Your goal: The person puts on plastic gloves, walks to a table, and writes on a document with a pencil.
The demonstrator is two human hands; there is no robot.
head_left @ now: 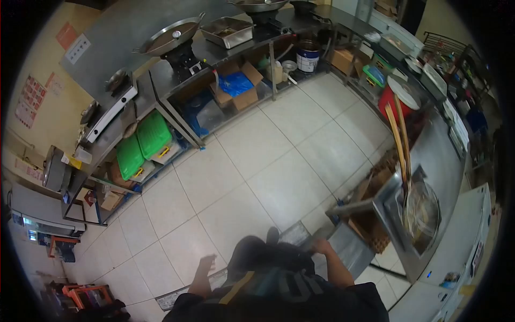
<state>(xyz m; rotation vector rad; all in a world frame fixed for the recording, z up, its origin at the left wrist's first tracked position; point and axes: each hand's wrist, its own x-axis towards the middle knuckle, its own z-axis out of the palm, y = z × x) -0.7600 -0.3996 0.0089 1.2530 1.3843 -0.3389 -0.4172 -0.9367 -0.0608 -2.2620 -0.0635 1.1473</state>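
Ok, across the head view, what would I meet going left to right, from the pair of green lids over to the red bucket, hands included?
Pair of green lids, left hand, blue plastic, right hand, red bucket.

- Tiled floor (263, 155) gives a wide open lane between the far counter (162, 75) and the right bench (435, 145);
- the left hand (206, 264) has free room ahead and to its left; an orange crate (88, 295) stands well apart at near left;
- a grey metal panel (350, 246) crowds the right hand (323, 248); the bench stands beyond;
- long wooden handles (398, 140) rise across the bench; a white freezer (462, 241) bounds the near right
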